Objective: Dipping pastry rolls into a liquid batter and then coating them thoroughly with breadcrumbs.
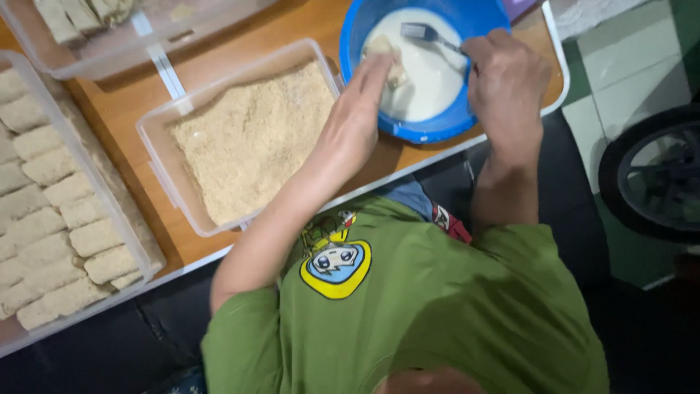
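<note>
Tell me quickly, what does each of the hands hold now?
Left hand: holds a pale batter-coated food piece in the round blue plastic bowl.
Right hand: closed on a metal fork.

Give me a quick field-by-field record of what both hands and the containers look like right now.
left hand: fingers on a pale food piece in the batter
right hand: gripping a fork, tines in the batter
blue bowl: holds white batter
middle clear tub: filled with breadcrumbs
left clear tub: rows of crumbed pieces
top clear tub: uncoated pieces, partly out of view
surface: wooden table
</note>
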